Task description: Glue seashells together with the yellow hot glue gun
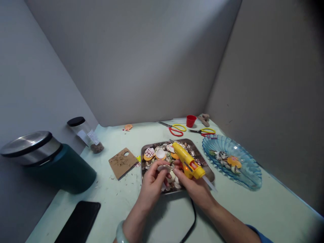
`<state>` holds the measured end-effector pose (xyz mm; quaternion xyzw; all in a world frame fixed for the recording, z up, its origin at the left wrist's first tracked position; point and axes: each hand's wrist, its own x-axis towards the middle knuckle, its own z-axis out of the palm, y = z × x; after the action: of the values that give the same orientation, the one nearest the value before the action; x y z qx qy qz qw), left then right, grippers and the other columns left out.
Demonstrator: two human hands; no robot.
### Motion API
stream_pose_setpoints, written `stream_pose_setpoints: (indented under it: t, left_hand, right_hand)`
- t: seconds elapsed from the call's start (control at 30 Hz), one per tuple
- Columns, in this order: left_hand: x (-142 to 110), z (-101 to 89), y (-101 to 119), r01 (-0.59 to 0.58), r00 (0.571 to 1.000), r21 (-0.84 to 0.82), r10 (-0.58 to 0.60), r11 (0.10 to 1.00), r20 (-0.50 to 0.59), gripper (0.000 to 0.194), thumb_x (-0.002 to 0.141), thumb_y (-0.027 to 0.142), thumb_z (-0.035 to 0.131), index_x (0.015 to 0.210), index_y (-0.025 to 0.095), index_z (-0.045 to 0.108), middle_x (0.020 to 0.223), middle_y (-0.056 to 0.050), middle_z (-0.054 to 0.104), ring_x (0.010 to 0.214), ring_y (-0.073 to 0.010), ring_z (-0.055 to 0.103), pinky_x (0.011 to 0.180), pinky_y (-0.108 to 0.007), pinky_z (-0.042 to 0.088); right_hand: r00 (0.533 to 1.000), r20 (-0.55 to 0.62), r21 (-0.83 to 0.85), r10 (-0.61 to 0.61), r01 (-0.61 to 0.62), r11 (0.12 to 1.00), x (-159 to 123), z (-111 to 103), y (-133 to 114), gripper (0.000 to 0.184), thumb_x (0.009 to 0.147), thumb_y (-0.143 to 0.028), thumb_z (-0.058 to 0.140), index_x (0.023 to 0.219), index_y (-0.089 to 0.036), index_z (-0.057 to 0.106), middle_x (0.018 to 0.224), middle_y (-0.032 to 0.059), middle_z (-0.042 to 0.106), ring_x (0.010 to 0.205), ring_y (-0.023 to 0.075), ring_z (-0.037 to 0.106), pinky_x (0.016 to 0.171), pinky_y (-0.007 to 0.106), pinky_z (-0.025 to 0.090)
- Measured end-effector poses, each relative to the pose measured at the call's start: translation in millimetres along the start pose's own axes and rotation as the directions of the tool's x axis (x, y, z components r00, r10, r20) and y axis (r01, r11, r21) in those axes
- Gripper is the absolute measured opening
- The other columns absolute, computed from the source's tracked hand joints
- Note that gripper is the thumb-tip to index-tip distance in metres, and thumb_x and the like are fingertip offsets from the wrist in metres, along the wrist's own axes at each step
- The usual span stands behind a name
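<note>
My left hand [153, 180] pinches a pale seashell [164, 167] between thumb and fingers, above a metal tray [209, 169] of assorted shells. The yellow hot glue gun [186, 157] is in my right hand [193, 187], its nozzle pointing away and up to the left. A small orange light glows on the gun, and a clear glue stick [209, 184] sticks out of its back end. My right fingertips come close to the shell; whether they touch it I cannot tell. A black cord [193, 219] runs down from the gun side toward me.
To the right lies a blue glass dish [249, 172] holding shells. Behind the tray are scissors [176, 129], pliers [204, 131] and a red cup [190, 120]. Leftward are a brown card [121, 163], a jar [87, 135], a green flask [60, 168] and a black phone-like slab [78, 221].
</note>
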<state>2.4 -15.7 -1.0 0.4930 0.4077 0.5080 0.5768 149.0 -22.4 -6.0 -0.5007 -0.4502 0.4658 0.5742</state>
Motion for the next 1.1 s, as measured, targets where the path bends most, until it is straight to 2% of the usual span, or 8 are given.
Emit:
stream_pose_setpoints:
  t: [0.13, 0.27, 0.53, 0.6, 0.7, 0.87, 1.0, 1.1]
  left_hand:
    - [-0.6, 0.6, 1.3, -0.024, 1.000, -0.008, 0.023, 1.000, -0.008, 0.029, 0.083, 0.042, 0.068, 0.095, 0.016, 0.065, 0.073, -0.001, 0.065, 0.056, -0.0115, 0.059, 0.056, -0.023, 0.048]
    - [-0.7, 3.1, 1.3, 0.013, 0.994, -0.101, -0.023, 0.995, -0.103, 0.039, 0.080, 0.049, 0.069, 0.098, 0.017, 0.059, 0.060, 0.002, 0.064, 0.050, -0.0127, 0.058, 0.053, -0.023, 0.048]
    - [0.6, 2.0, 2.6, -0.028, 0.964, -0.307, -0.056, 0.951, -0.260, 0.037, 0.079, 0.050, 0.069, 0.094, 0.022, 0.050, 0.053, 0.008, 0.057, 0.040, -0.0080, 0.048, 0.045, -0.018, 0.039]
    - [-0.6, 1.8, 2.8, -0.055, 0.955, -0.284, -0.032, 0.957, -0.295, 0.038, 0.078, 0.049, 0.070, 0.094, 0.021, 0.050, 0.058, 0.008, 0.060, 0.041, -0.0072, 0.049, 0.044, -0.018, 0.039]
    - [-3.3, 2.0, 1.7, -0.082, 0.949, -0.249, 0.000, 0.965, -0.315, 0.039, 0.078, 0.050, 0.072, 0.095, 0.021, 0.052, 0.061, 0.008, 0.060, 0.041, -0.0061, 0.049, 0.043, -0.017, 0.039]
    - [-6.1, 2.5, -1.3, -0.106, 0.947, -0.193, 0.039, 0.976, -0.319, 0.037, 0.079, 0.051, 0.071, 0.093, 0.020, 0.057, 0.053, 0.009, 0.055, 0.037, -0.0056, 0.045, 0.038, -0.015, 0.036]
    - [-4.8, 2.4, -4.9, -0.082, 0.954, -0.154, 0.033, 0.985, -0.298, 0.039, 0.080, 0.052, 0.069, 0.095, 0.018, 0.061, 0.052, 0.008, 0.054, 0.035, -0.0050, 0.042, 0.036, -0.016, 0.034]
    - [-3.3, 2.0, -6.4, -0.073, 0.951, -0.153, 0.022, 0.986, -0.310, 0.038, 0.081, 0.053, 0.067, 0.095, 0.018, 0.063, 0.055, 0.007, 0.055, 0.038, -0.0049, 0.043, 0.036, -0.015, 0.034]
  right_hand:
    - [1.000, 0.003, -0.013, -0.009, 0.009, 1.000, -0.8, -0.9, 0.9, 0.048, 0.069, -0.055, 0.078, 0.097, -0.017, 0.070, 0.092, 0.0093, 0.075, 0.086, 0.0277, 0.072, 0.083, 0.042, 0.058]
    - [1.000, 0.003, -0.009, -0.023, 0.024, 1.000, -1.4, -3.6, 5.0, 0.045, 0.074, -0.051, 0.076, 0.104, -0.018, 0.070, 0.094, 0.0076, 0.074, 0.089, 0.0264, 0.071, 0.085, 0.040, 0.057]
    - [0.992, 0.090, -0.221, -0.093, 0.111, 0.969, 17.8, -23.0, 0.1, 0.037, 0.080, -0.049, 0.069, 0.104, -0.020, 0.069, 0.078, 0.0027, 0.070, 0.068, 0.0212, 0.063, 0.060, 0.031, 0.051]
    - [0.967, 0.205, -0.386, -0.153, 0.224, 0.895, 23.0, -28.1, -4.2, 0.027, 0.080, -0.044, 0.069, 0.095, -0.021, 0.069, 0.076, 0.0014, 0.069, 0.070, 0.0218, 0.062, 0.062, 0.030, 0.048]
    - [0.923, 0.363, -0.580, -0.128, 0.331, 0.744, 25.9, -29.2, -9.5, 0.023, 0.081, -0.031, 0.065, 0.101, -0.020, 0.068, 0.089, 0.0042, 0.072, 0.077, 0.0234, 0.065, 0.066, 0.030, 0.047]
    - [0.865, 0.496, -0.732, -0.069, 0.460, 0.503, 23.1, -20.5, -11.7, 0.030, 0.078, -0.019, 0.065, 0.107, -0.018, 0.068, 0.102, 0.0100, 0.071, 0.092, 0.0280, 0.066, 0.077, 0.034, 0.046]
    - [0.826, 0.554, -0.705, -0.101, 0.530, 0.471, 23.3, -19.2, -17.7, 0.032, 0.080, -0.031, 0.071, 0.110, -0.020, 0.068, 0.102, 0.0097, 0.071, 0.093, 0.0285, 0.065, 0.079, 0.037, 0.047]
    - [0.831, 0.495, -0.649, -0.253, 0.547, 0.529, 22.8, -16.6, -25.7, 0.021, 0.088, -0.031, 0.065, 0.104, -0.019, 0.069, 0.104, 0.0105, 0.071, 0.097, 0.0278, 0.064, 0.087, 0.039, 0.046]
